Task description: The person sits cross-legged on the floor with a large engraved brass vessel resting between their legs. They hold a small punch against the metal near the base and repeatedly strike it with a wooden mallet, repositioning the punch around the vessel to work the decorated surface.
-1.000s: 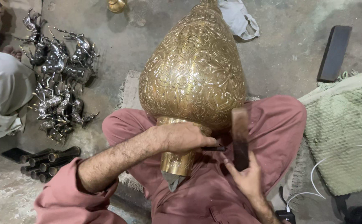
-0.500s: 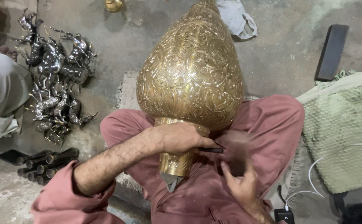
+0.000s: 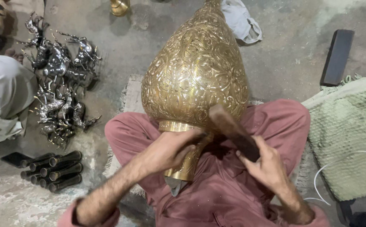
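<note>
Brass, engraved vase (image 3: 195, 71) rests on your lap, your left hand (image 3: 170, 149) clenched at its neck, while your right hand (image 3: 264, 162) at four o'clock grips a dark wooden mallet (image 3: 233, 130).

silver animal figurines (image 3: 59, 90), dark metal tubes (image 3: 55, 171), green woven cloth (image 3: 348, 138), white rag (image 3: 241, 21)

No packages, labels, signs or screens show anywhere in this floor workshop view.
</note>
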